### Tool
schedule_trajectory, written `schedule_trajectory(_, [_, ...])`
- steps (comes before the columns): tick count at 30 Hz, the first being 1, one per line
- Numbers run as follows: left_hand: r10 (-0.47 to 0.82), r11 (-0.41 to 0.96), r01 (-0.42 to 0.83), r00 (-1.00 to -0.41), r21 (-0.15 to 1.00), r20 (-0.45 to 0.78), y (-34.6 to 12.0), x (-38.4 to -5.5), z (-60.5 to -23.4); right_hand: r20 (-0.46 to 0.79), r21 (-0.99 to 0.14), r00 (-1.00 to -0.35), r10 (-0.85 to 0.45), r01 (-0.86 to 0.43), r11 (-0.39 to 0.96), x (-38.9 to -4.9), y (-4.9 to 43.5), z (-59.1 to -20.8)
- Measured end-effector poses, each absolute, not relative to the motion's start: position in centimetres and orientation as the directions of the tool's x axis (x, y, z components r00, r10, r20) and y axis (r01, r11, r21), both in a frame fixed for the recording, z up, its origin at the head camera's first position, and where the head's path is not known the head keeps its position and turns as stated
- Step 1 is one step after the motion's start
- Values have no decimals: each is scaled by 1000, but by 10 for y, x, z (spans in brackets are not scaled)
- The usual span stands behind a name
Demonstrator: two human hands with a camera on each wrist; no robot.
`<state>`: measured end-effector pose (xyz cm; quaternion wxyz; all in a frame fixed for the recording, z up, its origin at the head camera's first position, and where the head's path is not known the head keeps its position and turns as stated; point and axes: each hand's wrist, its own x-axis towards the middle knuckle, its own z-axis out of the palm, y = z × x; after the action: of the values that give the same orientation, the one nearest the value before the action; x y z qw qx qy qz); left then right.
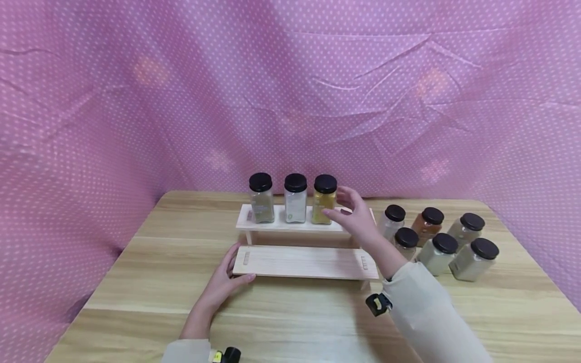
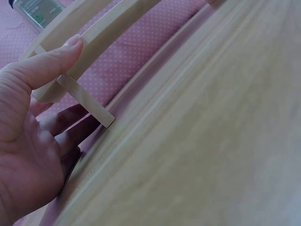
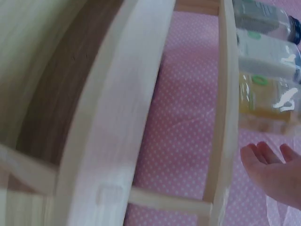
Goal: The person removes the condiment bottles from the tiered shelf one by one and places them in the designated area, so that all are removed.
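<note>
A two-step wooden spice rack [image 1: 305, 262] stands on the table. My left hand [image 1: 223, 282] grips the left end of its lower step. In the left wrist view the thumb [image 2: 59, 61] lies on the step's edge, with the other fingers around by the leg [image 2: 87, 101]. On the upper step stand three black-lidded spice jars: a greenish-grey one [image 1: 262, 204], a white one [image 1: 295, 204] and a yellow one [image 1: 321, 204]. My right hand [image 1: 358, 219] is just right of the yellow jar, thumb and fingers spread. The right wrist view shows a gap between its fingertips [image 3: 263, 153] and that jar.
Several more black-lidded jars stand grouped on the table right of the rack, among them a reddish-brown one [image 1: 425, 229] and a pale one [image 1: 472, 264]. A pink dotted curtain [image 1: 290, 101] hangs behind the wooden table [image 1: 172, 252].
</note>
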<state>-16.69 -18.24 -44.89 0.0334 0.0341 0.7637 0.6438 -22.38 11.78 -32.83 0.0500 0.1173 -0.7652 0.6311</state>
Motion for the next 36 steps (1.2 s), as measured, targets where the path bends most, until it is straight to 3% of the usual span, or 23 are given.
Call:
schedule_trajectory(22, [101, 155, 6, -995, 988, -10, -183, -167, -446, 263, -943, -954, 140, -224, 247, -225, 83, -336])
schedule_trajectory(36, [97, 145, 13, -995, 989, -1, -182, -168, -447, 283, -937, -935, 213, -222, 269, -225, 73, -337])
